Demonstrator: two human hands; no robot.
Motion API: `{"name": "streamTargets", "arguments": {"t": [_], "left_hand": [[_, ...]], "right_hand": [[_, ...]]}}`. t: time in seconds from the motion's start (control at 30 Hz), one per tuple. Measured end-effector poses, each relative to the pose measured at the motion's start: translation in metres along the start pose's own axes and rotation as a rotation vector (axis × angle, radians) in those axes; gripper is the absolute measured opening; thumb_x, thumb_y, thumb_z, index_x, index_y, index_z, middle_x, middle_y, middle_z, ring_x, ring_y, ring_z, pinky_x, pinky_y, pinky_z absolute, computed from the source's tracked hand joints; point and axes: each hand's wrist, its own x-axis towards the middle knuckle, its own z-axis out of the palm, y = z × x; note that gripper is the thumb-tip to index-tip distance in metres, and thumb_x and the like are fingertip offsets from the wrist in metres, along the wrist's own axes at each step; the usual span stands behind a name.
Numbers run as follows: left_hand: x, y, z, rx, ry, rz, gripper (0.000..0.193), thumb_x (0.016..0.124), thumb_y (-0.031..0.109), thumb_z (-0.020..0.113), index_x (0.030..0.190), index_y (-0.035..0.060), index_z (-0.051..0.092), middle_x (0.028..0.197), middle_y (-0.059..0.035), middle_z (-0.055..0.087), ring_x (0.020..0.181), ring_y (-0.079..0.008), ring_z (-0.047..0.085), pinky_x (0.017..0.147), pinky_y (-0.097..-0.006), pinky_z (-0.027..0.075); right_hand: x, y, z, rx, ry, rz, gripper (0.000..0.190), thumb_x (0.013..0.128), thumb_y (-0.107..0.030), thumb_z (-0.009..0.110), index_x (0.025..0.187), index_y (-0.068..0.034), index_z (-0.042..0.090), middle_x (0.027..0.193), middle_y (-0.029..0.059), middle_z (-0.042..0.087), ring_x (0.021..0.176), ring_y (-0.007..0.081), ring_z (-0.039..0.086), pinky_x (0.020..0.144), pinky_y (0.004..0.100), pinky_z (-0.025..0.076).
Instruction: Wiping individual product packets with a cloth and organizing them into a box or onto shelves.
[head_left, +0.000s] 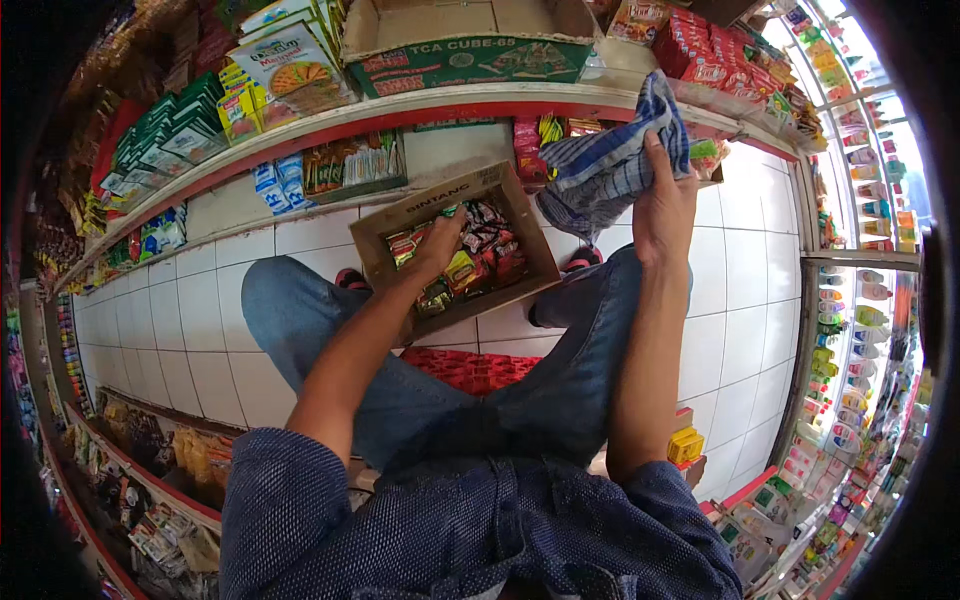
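Note:
My left hand (441, 241) reaches into an open brown cardboard box (480, 187) between my knees. Its fingertips touch small shiny sachets (487, 232), mostly red and black with some yellow and green. Whether the fingers grip one is hidden by the hand itself. My right hand (666, 214), raised to the right of the box, is shut on a blue-and-white striped cloth (600, 169). The cloth hangs in folds from thumb and fingers, just in front of the shelf edge.
A shelf with a red and white edge (487, 99) runs across the front. On it stand a green open carton (472, 71), seasoning packets (289, 64) and red packets (712, 56). Below sits a tray of sachets (356, 165). White floor tiles (739, 277) surround a red patterned seat (476, 369).

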Motion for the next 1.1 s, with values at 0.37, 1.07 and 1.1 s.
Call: {"name": "streamTargets", "arguments": {"t": [0.37,1.07,1.1], "left_hand": [[-0.105,0.137,-0.146,-0.565,0.12,0.293,0.01,0.097,0.013,0.065,0.101,0.0033,0.064,0.097,-0.0032,0.069,0.098,-0.0187,0.068,0.088,-0.0342,0.053],[-0.145,0.18,-0.137,-1.897,-0.223,0.368,0.093,0.102,0.075,0.023,0.161,0.0026,0.029,0.162,-0.0207,0.039,0.152,-0.0323,0.036,0.125,-0.0471,0.026],[-0.144,0.182,-0.137,-1.9,-0.244,0.405,0.092,0.102,0.075,0.023,0.161,0.0045,0.029,0.162,-0.0207,0.039,0.151,-0.0323,0.036,0.125,-0.0468,0.026]], "right_hand": [[-0.046,0.01,0.036,-0.88,-0.317,-0.592,0.03,0.084,-0.013,0.082,0.107,0.002,0.07,0.125,0.0146,0.067,0.11,0.0289,0.064,0.101,0.0376,0.047],[-0.098,0.062,0.114,-1.199,-0.776,-0.793,0.066,0.086,0.002,0.062,0.151,-0.007,0.051,0.153,0.0141,0.053,0.151,0.0327,0.039,0.126,0.0616,0.008],[-0.094,0.058,0.115,-1.284,-0.722,-0.818,0.067,0.087,0.002,0.062,0.151,-0.007,0.051,0.153,0.0139,0.053,0.151,0.0321,0.039,0.126,0.062,0.007]]}}
